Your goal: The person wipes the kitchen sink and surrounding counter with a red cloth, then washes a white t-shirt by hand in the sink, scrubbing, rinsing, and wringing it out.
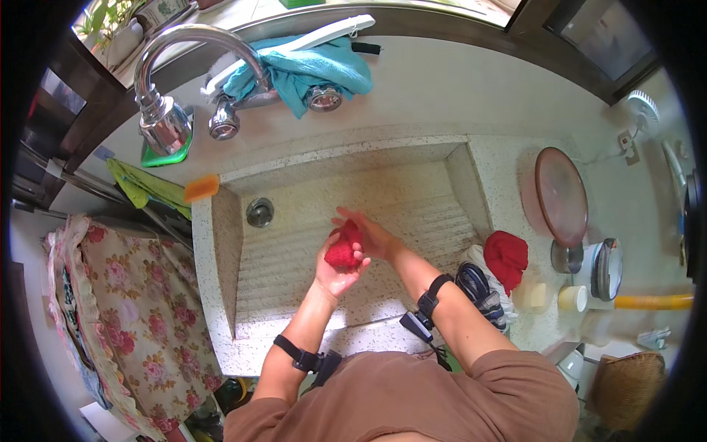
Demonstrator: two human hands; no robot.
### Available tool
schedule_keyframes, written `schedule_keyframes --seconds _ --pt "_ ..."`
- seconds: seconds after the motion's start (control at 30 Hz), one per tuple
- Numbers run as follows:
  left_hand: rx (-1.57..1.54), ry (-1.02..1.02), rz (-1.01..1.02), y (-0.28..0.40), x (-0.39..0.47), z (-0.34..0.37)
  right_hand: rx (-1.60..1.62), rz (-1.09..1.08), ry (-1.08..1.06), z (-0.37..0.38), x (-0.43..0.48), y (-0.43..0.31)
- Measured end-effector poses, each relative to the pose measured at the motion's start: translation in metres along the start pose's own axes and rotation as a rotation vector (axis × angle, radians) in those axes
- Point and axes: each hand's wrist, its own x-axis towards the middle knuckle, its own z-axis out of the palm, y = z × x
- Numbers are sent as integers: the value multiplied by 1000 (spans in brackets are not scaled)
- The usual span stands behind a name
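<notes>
A bunched wet red cloth (342, 253) sits in my left hand (333, 278), whose fingers curl round it from below. My right hand (371, 235) lies against the cloth's upper right side with its fingers stretched out past it; whether it grips the cloth I cannot tell. Both hands are over the ribbed washboard slope of a speckled stone laundry sink (206, 276). The metal drain (259, 212) is in the far left corner of the basin.
A chrome faucet (201, 33) arches behind the sink, beside a teal towel (331, 69) and white brush (326, 34). An orange bar (201, 188) rests on the left rim. Right lie a folded red cloth (505, 259), striped fabric (486, 301) and a leaning basin (562, 196).
</notes>
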Motion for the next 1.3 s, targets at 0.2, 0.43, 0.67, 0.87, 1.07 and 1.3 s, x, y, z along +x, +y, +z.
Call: schedule_keyframes --seconds 0.2,0.43,0.67,0.87,1.07,1.3 --pt "-155 -51 76 -13 6 29 -18 -142 -65 38 6 -2" --pt "872 536 -97 4 -15 22 -1138 -58 145 28 20 -18" --pt "2425 945 17 6 6 -50 -1385 -44 417 -44 34 55" --pt "2183 869 570 26 3 -103 -1607 -282 769 -167 16 -52" --pt "2141 910 601 38 -1 -127 -1441 -169 1134 -269 -33 -207" --pt "2028 1069 509 35 -7 -134 -1877 -292 1160 -258 65 -88"
